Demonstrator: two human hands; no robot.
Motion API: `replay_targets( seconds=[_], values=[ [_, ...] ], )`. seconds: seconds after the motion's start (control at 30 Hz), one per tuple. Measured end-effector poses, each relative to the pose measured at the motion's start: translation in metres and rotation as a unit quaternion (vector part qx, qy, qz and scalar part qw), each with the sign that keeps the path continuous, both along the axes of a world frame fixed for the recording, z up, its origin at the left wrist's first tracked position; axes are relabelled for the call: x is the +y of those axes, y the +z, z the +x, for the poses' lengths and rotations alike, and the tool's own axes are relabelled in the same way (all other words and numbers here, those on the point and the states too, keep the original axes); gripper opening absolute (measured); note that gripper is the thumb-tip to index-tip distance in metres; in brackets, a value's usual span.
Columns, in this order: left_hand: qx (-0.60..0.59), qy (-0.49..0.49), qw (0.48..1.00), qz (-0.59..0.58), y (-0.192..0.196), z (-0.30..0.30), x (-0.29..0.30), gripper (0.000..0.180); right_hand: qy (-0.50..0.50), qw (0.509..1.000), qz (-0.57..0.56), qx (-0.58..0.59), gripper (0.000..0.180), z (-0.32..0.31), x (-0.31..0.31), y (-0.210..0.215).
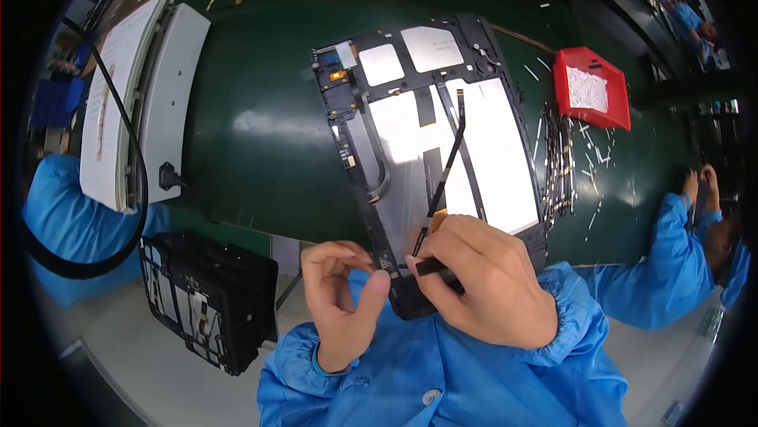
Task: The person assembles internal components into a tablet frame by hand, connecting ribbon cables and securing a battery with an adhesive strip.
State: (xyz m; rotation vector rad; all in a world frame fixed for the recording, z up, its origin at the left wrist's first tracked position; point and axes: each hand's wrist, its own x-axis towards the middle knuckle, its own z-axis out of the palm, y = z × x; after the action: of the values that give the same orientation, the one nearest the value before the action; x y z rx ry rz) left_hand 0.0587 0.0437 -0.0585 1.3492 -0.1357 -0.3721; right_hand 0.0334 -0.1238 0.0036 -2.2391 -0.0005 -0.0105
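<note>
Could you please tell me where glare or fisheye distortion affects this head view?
Head view: glare washes out the silvery panels inside the black rectangular device frame, hiding detail there; a softer sheen lies on the dark green table mat; straight edges bow toward the dark round rim; both hands, left hand and right hand, look sharp.

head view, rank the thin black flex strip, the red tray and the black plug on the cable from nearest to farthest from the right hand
1. Thin black flex strip: its lower end sits between the fingers of the right hand, over the open tablet frame.
2. Red tray: up and to the right on the green mat.
3. Black plug: far left, by the mat's edge.
</note>
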Motion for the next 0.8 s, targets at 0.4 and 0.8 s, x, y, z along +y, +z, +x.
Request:
replay_targets(
  seconds=[0.4,0.8],
  values=[
    [0.066,-0.027,0.993,-0.098,-0.009,0.013,0.006,0.027,-0.031,0.999,0.020,0.009,0.014,0.006,0.008,0.002],
    [0.060,-0.064,0.995,-0.055,-0.011,0.013,0.011,0.024,-0.023,0.999,-0.023,0.036,0.015,0.003,0.009,0.004]
  ],
)
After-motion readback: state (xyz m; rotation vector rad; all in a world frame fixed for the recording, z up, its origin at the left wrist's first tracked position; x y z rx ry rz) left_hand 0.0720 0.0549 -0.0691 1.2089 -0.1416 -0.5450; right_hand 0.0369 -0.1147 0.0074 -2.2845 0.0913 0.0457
